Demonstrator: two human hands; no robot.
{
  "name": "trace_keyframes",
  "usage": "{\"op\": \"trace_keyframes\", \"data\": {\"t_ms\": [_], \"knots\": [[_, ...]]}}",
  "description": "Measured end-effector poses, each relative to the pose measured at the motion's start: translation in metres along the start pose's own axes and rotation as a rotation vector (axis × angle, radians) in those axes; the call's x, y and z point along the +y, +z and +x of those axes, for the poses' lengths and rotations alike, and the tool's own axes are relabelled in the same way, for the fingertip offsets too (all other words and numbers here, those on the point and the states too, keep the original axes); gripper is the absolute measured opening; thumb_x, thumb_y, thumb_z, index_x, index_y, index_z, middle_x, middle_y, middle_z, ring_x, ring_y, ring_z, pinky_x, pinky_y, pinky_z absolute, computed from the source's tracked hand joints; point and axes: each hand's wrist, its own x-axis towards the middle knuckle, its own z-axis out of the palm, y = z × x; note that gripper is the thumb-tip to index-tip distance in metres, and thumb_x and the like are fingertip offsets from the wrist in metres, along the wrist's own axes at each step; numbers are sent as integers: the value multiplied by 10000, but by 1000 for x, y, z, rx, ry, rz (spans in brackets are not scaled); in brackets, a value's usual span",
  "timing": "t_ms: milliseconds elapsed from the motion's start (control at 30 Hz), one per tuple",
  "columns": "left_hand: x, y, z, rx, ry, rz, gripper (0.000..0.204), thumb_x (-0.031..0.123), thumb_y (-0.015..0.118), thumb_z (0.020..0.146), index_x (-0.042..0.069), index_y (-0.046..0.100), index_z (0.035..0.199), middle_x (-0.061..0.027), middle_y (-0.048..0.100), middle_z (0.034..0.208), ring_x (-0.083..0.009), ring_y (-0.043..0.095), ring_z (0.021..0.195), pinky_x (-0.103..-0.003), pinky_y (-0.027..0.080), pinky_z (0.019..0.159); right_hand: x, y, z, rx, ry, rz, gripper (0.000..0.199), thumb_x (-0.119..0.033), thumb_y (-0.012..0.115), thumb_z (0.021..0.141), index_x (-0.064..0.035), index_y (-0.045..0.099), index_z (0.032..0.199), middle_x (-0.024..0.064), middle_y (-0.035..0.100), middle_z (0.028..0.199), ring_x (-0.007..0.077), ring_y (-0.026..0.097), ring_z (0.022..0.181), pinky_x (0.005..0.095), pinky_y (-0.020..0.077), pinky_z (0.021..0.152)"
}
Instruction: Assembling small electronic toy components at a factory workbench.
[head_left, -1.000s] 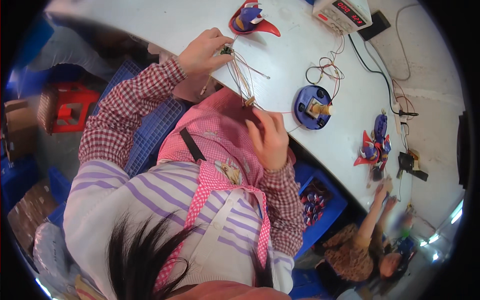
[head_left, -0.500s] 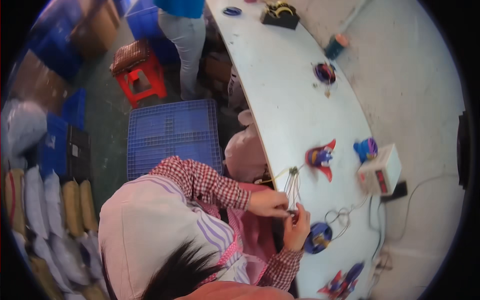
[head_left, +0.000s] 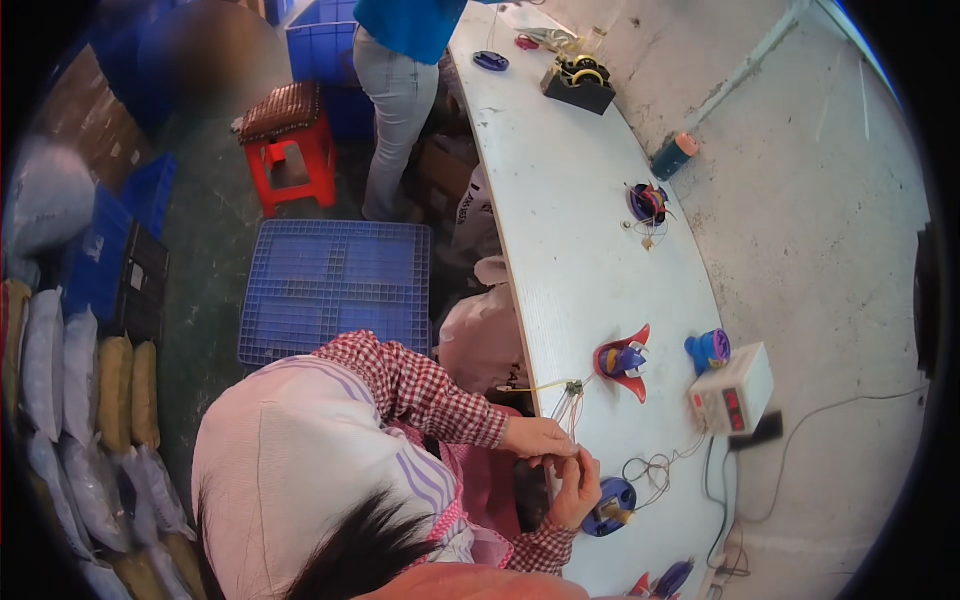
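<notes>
Both my hands are closed, their fingertips meeting over the table's near edge. My left hand (head_left: pixel 540 437) pinches thin wires (head_left: pixel 571 412) that run down from a small greenish wire bundle (head_left: pixel 573 387) on the table. My right hand (head_left: pixel 577 490) is pinched at the lower ends of the same wires. What lies between the fingertips is too small to make out. Close beside the right hand is a round blue part (head_left: pixel 611 507) with a yellowish piece and loose wires. A red-winged toy figure (head_left: pixel 622 361) lies beyond the wire bundle.
A white box with a red display (head_left: pixel 733 391) stands by the wall, a blue-purple toy part (head_left: pixel 708 348) beside it. Farther along the white table (head_left: pixel 590 190) are a round wired part (head_left: pixel 649 203), a green spool (head_left: pixel 674 156) and a black tape dispenser (head_left: pixel 580 84). Another person (head_left: pixel 400 100) stands beyond.
The whole view has shifted, so the table items appear farther left and lower. My fingertips have come closer together over the wires. The other person's arm now shows over the far table end.
</notes>
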Motion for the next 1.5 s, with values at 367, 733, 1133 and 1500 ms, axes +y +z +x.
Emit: {"op": "trace_keyframes", "data": {"t_ms": [367,733,1133,1500], "knots": [[-15,14,15,196,349,431,69,95,548,822,46,569,779,-24,550,663,-125,460,569,-250,423,541,-6,-1,-14,186,-64,-252,270,26,540,836,25,610,1096,110,557,822,192,496,659,261,424,602],[40,-42,12,172,536,903,250,70,625,780,46,570,1023,-61,543,850,-167,506,686,-251,443,632,-12,12,-24,301,325,250,316,-27,565,866,-10,520,1178,44,567,817,91,481,609,177,402,581],[51,-101,64,-331,183,1088,263,125,631,818,37,605,1065,-68,553,889,-169,522,765,-261,447,696,11,2,-25,383,418,461,214,-52,563,885,2,564,1092,52,569,820,99,499,618,179,418,570],[60,-105,67,-425,141,958,193,70,625,783,14,598,966,-79,592,871,-168,542,721,-261,454,656,13,-1,-27,364,417,565,245,-89,515,923,15,558,1141,72,580,860,115,537,676,191,458,607]]}}
